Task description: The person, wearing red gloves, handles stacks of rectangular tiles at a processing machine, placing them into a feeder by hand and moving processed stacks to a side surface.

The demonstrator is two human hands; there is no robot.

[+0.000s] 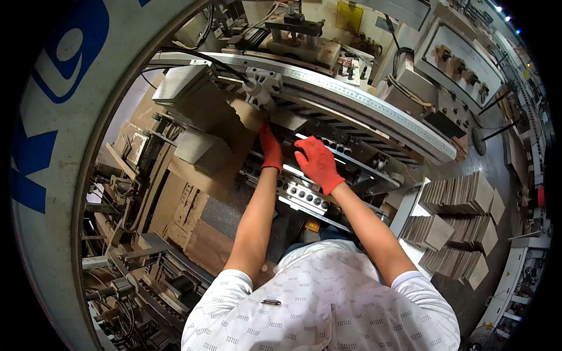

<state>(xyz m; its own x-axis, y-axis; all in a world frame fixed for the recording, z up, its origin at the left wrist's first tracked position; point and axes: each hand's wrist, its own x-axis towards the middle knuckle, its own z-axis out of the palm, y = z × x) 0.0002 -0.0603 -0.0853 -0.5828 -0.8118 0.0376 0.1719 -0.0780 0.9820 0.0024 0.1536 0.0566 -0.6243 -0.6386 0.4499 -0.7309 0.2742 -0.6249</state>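
Observation:
Both of my hands wear red gloves and reach forward over the machine bed. My left hand (270, 151) is beside the edge of a brown board stack (234, 137), just below a white clamp-like fitting (260, 88). Its fingers point forward, stretched out; whether the tips touch the board cannot be made out. To the right, my right hand (319, 162) hovers over a metal rail with rollers (333, 146). The fingers on it are loosely bent, with the thumb apart and nothing visible between them. Nearer to me runs a roller strip (301, 193) with a row of dark round rollers.
Tall stacks of grey-brown boards (190, 93) stand at the left of the bed. Several more piles of boards (456, 193) sit on a light table at right. A curved white guide beam (351, 96) crosses behind my hands. Machine frames (146, 269) fill the lower left.

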